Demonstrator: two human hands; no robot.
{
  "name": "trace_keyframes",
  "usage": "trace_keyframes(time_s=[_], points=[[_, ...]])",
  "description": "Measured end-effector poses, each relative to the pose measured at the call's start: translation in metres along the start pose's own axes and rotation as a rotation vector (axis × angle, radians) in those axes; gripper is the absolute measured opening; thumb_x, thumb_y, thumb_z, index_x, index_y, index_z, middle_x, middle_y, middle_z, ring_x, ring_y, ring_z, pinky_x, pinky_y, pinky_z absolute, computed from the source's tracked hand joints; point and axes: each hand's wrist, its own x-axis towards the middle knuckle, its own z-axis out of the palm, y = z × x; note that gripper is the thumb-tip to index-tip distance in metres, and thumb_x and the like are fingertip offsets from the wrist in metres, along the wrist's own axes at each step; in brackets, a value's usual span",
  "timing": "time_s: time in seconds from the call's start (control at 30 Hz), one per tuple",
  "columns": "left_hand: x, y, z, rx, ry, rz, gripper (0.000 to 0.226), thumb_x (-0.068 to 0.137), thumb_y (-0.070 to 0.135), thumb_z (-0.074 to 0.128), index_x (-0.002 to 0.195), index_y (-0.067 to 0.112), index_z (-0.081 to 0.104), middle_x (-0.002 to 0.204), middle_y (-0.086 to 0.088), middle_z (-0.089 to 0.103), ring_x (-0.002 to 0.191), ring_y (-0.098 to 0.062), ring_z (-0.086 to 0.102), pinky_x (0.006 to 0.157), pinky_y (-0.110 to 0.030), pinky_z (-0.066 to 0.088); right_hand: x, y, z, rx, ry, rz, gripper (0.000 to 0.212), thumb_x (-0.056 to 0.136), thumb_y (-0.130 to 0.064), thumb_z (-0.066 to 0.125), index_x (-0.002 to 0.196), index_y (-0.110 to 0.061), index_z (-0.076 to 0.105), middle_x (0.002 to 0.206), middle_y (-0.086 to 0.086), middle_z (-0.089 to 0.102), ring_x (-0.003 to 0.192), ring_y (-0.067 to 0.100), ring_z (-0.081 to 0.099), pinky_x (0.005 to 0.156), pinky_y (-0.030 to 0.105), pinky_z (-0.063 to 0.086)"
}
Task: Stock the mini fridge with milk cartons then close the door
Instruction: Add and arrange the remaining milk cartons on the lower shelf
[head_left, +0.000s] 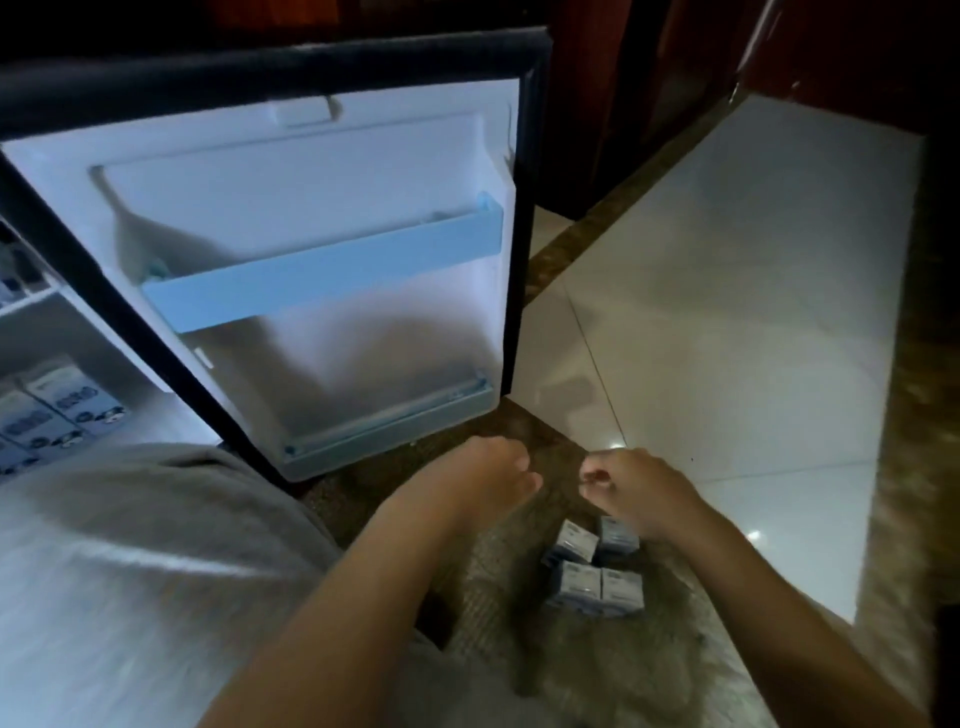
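Head view: the mini fridge door (311, 171) stands wide open, its white inner lining facing the camera and framed by a black seal (260, 67). A pale blue door shelf (322, 270) runs across the middle of the door, with a lower rail (389, 421) near the bottom edge; both carry nothing visible. At the far left the lit fridge interior shows stocked milk cartons (57, 410) lying side by side on a lower shelf. Four more loose cartons (592, 571) sit in a two-by-two cluster on the brown patterned floor strip (571, 675), between the forearms and just under the right wrist. The left hand (493, 467) and right hand (634, 488) hover near each other without touching, in front of the door's lower corner, each with fingers curled in and gripping nothing discernible. Grey fabric (130, 571) fills the lower left. Pale glossy floor tiles (727, 312) lie to the right, dark wooden furniture (649, 78) behind. Carton print is blue-grey and not legible.
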Motion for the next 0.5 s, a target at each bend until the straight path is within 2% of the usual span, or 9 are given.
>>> trace_keyframes(time_s=[0.13,0.2,0.27,0.33,0.4,0.5], points=[[0.02,0.003,0.046,0.078,-0.104,-0.063,0.036,0.096,0.034,0.042,0.115,0.008,0.058,0.117,-0.012,0.061,0.107,-0.029,0.058,0.093,-0.039,0.048,0.0,0.036,0.051,-0.023,-0.059,0.097,0.017,0.092,-0.025,0.054,0.087,-0.013,0.065,0.089,0.005,0.064,0.084,0.021,0.061,0.067,0.025,0.042],[0.029,0.005,0.059,0.072,-0.154,-0.097,0.037,0.096,0.035,0.042,0.117,0.009,0.058,0.119,-0.012,0.06,0.108,-0.028,0.058,0.093,-0.037,0.048,0.001,0.053,0.075,-0.102,-0.084,0.105,0.022,0.092,-0.026,0.054,0.106,-0.013,0.065,0.105,0.005,0.065,0.096,0.02,0.061,0.076,0.024,0.044],[0.036,0.007,0.069,0.01,-0.191,-0.129,0.035,0.097,0.031,0.04,0.119,0.008,0.055,0.119,-0.012,0.058,0.105,-0.026,0.056,0.085,-0.033,0.046,0.0,0.068,0.096,-0.136,-0.107,0.126,0.035,0.093,-0.029,0.054,0.125,-0.017,0.056,0.126,0.006,0.059,0.111,0.021,0.058,0.088,0.025,0.045],[0.038,0.006,0.075,-0.004,-0.222,-0.141,0.035,0.098,0.029,0.038,0.124,0.009,0.052,0.123,-0.012,0.055,0.107,-0.025,0.054,0.084,-0.033,0.043,-0.003,0.077,0.114,-0.113,-0.081,0.149,0.046,0.09,-0.034,0.058,0.133,-0.02,0.047,0.135,0.005,0.053,0.118,0.021,0.054,0.094,0.029,0.046],[0.04,0.004,0.08,0.024,-0.244,-0.144,0.038,0.099,0.029,0.038,0.131,0.012,0.049,0.131,-0.012,0.052,0.116,-0.027,0.051,0.092,-0.035,0.042,-0.006,0.08,0.128,-0.079,-0.039,0.176,0.054,0.089,-0.037,0.06,0.137,-0.021,0.041,0.14,0.005,0.048,0.122,0.022,0.051,0.097,0.032,0.046],[0.039,0.002,0.089,0.019,-0.25,-0.149,0.041,0.099,0.027,0.039,0.137,0.013,0.044,0.139,-0.011,0.047,0.124,-0.027,0.047,0.098,-0.033,0.039,-0.01,0.082,0.145,-0.124,-0.067,0.211,0.061,0.09,-0.037,0.056,0.143,-0.022,0.03,0.149,0.005,0.035,0.13,0.025,0.042,0.102,0.037,0.041]])
